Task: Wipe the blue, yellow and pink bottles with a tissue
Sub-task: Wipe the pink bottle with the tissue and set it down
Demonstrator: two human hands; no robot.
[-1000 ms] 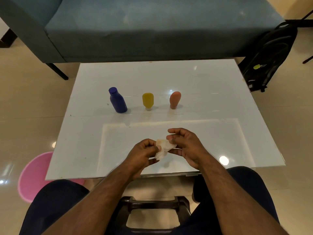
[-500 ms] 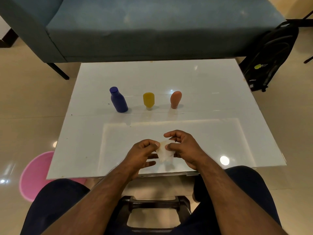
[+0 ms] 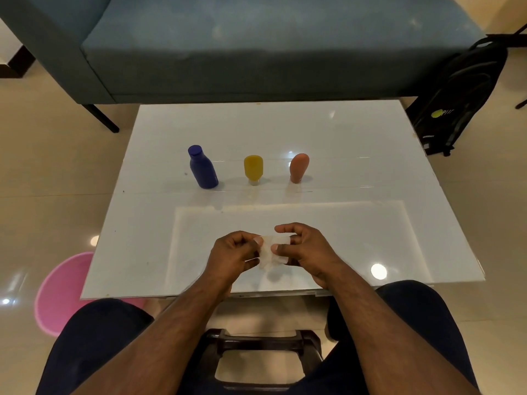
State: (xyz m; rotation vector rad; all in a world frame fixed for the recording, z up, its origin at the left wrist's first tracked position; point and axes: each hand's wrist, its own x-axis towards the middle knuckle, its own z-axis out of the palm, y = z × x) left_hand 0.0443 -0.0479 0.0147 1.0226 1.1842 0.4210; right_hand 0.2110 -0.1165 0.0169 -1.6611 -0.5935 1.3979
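Note:
Three small bottles stand in a row across the middle of the white glass table (image 3: 356,178): a blue bottle (image 3: 203,168) on the left, a yellow bottle (image 3: 253,169) standing on its cap in the centre, and a pink bottle (image 3: 298,167) on the right. Near the table's front edge, my left hand (image 3: 235,253) and my right hand (image 3: 306,249) both pinch a small white tissue (image 3: 269,253) held between them above the tabletop. The hands are well short of the bottles.
A teal sofa (image 3: 256,47) runs along the far side of the table. A black backpack (image 3: 459,92) leans at the right. A pink tub (image 3: 61,292) sits on the floor at the lower left. A dark stool (image 3: 262,342) is between my knees.
Both hands have kept working the tissue between their fingers, spreading it slightly; they stay in the same place. The bottles have not moved.

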